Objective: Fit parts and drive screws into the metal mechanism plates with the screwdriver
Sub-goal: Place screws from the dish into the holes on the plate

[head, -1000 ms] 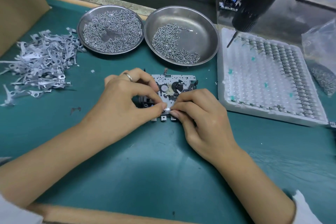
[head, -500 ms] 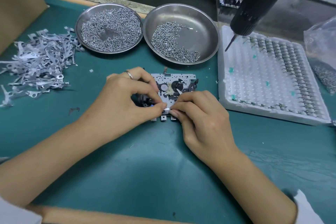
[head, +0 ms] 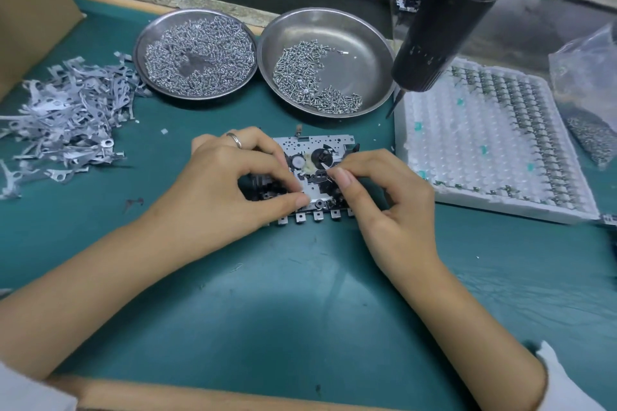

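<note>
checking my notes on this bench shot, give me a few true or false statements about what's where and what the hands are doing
1. Both hands, left hand and right hand, are on the metal plate. True.
2. The right hand holds the screwdriver. False: it hangs untouched above the white tray.
3. Both round dishes, left dish and right dish, hold small metal parts. True.
4. The loose pile of flat metal pieces lies right of the plate. False: it lies to the left.

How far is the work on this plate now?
Done: gears already sit on the plate. In hand: left hand steadies it while right hand pinches a small part onto it. Left: screws; the screwdriver hangs unused, screws wait in the dish.
</note>
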Tool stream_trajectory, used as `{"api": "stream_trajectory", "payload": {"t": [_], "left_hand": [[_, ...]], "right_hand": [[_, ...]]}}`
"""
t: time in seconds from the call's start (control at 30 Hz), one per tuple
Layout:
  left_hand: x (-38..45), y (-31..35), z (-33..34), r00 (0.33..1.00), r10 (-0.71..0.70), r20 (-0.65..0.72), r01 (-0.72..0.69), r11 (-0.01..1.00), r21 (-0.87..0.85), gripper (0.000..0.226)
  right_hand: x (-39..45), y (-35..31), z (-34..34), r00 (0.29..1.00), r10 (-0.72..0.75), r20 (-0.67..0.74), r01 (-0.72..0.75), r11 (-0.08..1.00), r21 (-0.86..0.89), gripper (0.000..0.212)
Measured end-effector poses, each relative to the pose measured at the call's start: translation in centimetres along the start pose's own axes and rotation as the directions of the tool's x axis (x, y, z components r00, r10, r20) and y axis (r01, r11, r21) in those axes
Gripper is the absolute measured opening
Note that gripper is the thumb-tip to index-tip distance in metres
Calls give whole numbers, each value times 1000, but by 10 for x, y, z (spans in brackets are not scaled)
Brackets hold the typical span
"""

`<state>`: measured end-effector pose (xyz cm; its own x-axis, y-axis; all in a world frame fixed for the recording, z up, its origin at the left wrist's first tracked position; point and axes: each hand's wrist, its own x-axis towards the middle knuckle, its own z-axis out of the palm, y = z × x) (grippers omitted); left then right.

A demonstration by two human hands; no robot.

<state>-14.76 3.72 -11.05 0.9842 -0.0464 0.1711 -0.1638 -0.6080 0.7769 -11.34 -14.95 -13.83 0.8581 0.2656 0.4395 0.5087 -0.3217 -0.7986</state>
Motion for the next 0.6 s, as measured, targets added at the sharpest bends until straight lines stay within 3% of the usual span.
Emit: {"api": "stream_trajectory", "payload": {"t": [0.1,0.2,0.3,0.43,0.6], "left_hand": [[3,2,-6,998,60,-36,-58,996,64,31],[18,-5,-21,975,93,-201,-82,994,66,20],[51,-26,-41,945,30,-325,84,941,329,26],[83,-46,-48,964,-174,-201,258,794,550,39],[87,-49,-46,945,-168,-281,295,809,509,23]], "right_hand": [[1,1,0,999,31,-15,-31,999,32,11],[1,2,0,998,55,-32,-53,997,57,11],[0,3,1,998,55,-34,-53,997,60,11],[0,3,1,998,41,-39,-39,998,56,10],[1,2,1,999,31,-45,-29,999,44,9]]}}
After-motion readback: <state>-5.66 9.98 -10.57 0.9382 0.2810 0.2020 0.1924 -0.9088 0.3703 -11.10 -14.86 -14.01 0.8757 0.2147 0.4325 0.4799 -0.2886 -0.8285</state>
